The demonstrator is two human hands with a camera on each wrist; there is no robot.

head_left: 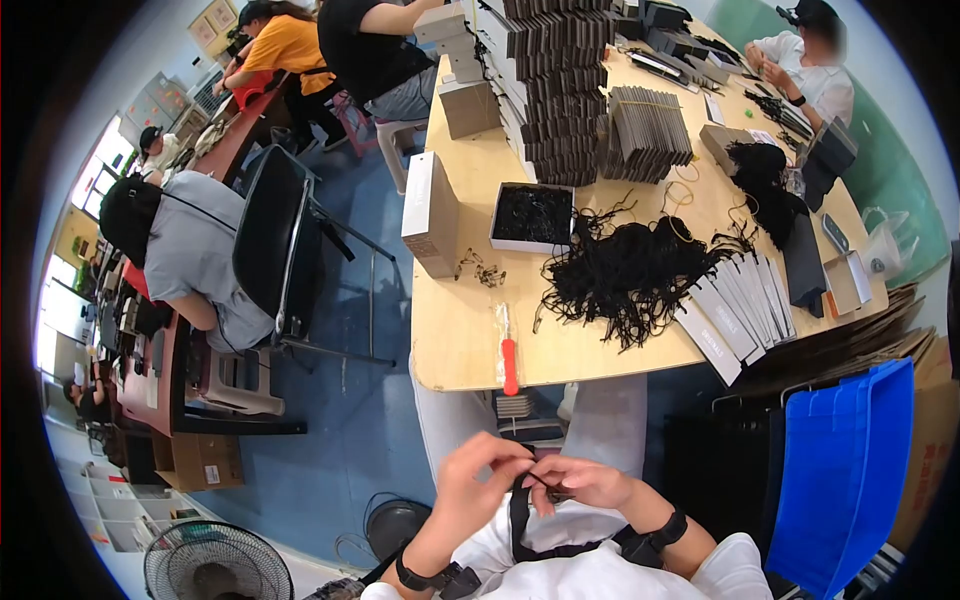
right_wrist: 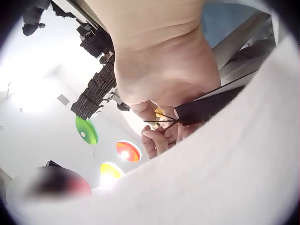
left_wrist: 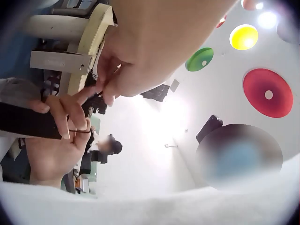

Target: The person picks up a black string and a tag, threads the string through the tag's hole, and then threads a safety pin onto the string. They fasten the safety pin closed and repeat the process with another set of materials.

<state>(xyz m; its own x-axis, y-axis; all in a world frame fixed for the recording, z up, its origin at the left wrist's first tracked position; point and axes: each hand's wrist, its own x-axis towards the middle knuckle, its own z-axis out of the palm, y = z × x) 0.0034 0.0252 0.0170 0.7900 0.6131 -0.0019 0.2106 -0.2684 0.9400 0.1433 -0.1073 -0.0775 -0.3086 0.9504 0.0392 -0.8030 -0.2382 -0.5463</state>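
Observation:
In the head view the left hand (head_left: 482, 484) and the right hand (head_left: 590, 482) meet in front of the white shirt. Between their fingertips is a thin black cord, also seen in the right wrist view as a cord (right_wrist: 161, 121) with loose ends. A wide black strap (head_left: 519, 520) hangs beside the fingers. The left wrist view shows the left hand (left_wrist: 136, 61) pinching at the cord and the right hand (left_wrist: 58, 145) with the cord across its curled fingers. A dark flat piece (right_wrist: 211, 107) lies by the right hand (right_wrist: 164, 70) in the right wrist view.
On the wooden table (head_left: 460, 350) lie a heap of black cords (head_left: 640, 275), white cards (head_left: 722, 318), a box of black pieces (head_left: 533, 216), a red-handled tool (head_left: 510, 366) and stacked grey pieces (head_left: 560, 90). A blue bin (head_left: 840, 480) stands right, a fan (head_left: 215, 565) lower left. Several people sit around.

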